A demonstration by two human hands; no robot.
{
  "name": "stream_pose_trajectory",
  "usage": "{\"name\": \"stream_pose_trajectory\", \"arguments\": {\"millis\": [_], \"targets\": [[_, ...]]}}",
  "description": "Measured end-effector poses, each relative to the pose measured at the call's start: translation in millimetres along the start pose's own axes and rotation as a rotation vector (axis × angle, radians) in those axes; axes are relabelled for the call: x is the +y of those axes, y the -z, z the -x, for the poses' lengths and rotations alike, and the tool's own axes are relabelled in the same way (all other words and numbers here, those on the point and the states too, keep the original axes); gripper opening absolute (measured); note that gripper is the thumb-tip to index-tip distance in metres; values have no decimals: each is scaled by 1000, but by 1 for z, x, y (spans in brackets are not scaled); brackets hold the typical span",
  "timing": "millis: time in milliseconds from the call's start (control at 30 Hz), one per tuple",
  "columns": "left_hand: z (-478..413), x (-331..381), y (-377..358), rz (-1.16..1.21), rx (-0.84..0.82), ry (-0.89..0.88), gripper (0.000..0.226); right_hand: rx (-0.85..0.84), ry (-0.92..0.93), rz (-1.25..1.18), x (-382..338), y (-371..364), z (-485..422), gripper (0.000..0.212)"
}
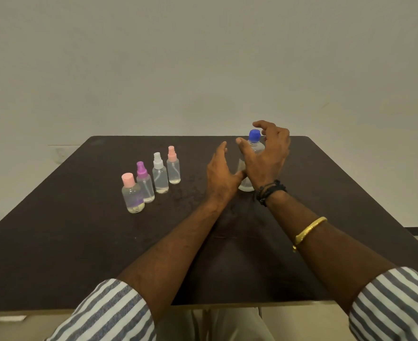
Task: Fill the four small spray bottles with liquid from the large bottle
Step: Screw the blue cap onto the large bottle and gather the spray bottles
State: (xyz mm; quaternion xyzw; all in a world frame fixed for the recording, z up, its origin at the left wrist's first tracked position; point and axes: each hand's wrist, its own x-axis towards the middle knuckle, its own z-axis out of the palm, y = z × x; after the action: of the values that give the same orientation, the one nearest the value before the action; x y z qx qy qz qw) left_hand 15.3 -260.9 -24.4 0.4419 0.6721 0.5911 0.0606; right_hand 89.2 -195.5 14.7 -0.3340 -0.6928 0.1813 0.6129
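Both hands frame the capped large bottle, with nothing grasped.

The large bottle [257, 147] stands upright on the table [80, 230], just right of the frame's centre. It is clear-walled with its blue cap [254, 134] on, and the hands hide its level. The left hand [221, 173] spreads beside its lower body and the right hand [268, 156] arches around the cap. Each grip is released, fingers loosely curved, and I cannot tell if any fingertip touches. Left of centre, the four small spray bottles [160, 177] stand capped in a diagonal row, their fill hard to read. I judge the step to be opening the large bottle: steady the body, twist off the cap.
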Motion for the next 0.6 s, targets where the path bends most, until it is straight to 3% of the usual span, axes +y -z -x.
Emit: {"name": "stream_pose_trajectory", "arguments": {"millis": [233,600], "targets": [[8,-10,46,-4,201,-84,62,-101,82,-104,-30,-17,22,16],[30,-14,112,-162,519,-216,30,-411,28,-238,-55,-58,65,14]]}}
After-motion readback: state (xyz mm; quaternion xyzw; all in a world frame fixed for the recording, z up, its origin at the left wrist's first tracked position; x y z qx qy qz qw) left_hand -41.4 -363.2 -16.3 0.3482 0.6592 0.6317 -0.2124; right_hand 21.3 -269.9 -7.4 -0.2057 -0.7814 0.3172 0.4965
